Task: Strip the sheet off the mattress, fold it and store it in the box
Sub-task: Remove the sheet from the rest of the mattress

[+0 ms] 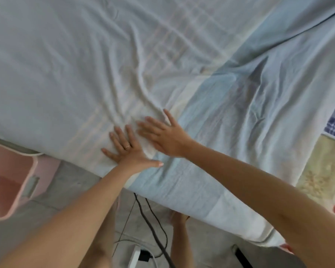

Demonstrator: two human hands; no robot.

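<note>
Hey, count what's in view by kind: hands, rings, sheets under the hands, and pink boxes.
2 hands: left hand, right hand, both flat on the fabric
1 ring
1 sheet
1 pink box
Total: 5

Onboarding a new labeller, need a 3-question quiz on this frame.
1. True or false: the left hand and the right hand both lie flat, fingers straight, on the sheet.
2. Where is the pink box? A) on top of the bed B) on the floor at the left, beside the bed C) held in one hand
3. Fill in: the ring is on the ___ hand.

Key: 1 true; 2 B; 3 left.
</note>
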